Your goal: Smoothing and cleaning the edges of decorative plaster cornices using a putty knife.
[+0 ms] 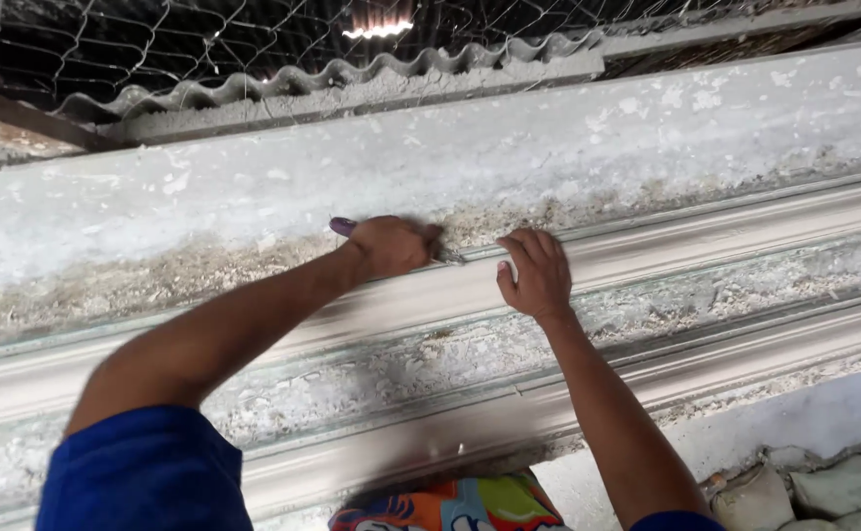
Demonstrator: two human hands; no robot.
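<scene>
Single head cam, looked down and forward along both forearms, close in on the long plaster moulding (647, 265) running 8 to 2 o'clock; wire mesh (155, 39) sat at 11 o'clock; no second view to overlap

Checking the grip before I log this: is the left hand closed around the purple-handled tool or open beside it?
Closed. The left hand is fisted around the tool; only its purple handle end and a thin tip stick out.
</scene>
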